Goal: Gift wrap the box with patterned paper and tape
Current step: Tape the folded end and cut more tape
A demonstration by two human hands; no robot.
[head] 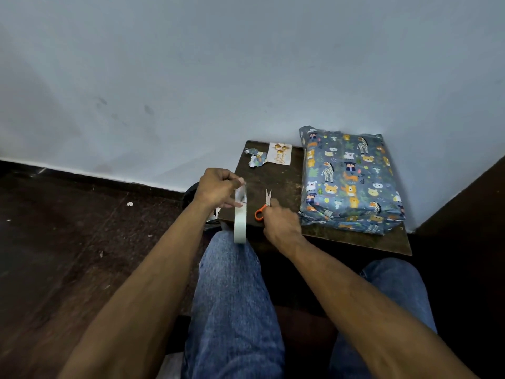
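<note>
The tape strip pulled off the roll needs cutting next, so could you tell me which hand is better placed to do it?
The right hand: it already grips the orange-handled scissors, blades pointing up beside the tape roll. The left hand is busy pinching the strip taut.

Box (351, 179) fully covered in blue animal-print paper, lying flat at far right of small dark table (284, 181). White tape roll (240, 220) on edge at table's near-left edge, strip pulled upward. Orange-handled scissors (263, 205) just right of roll, blades pointing far.
</note>
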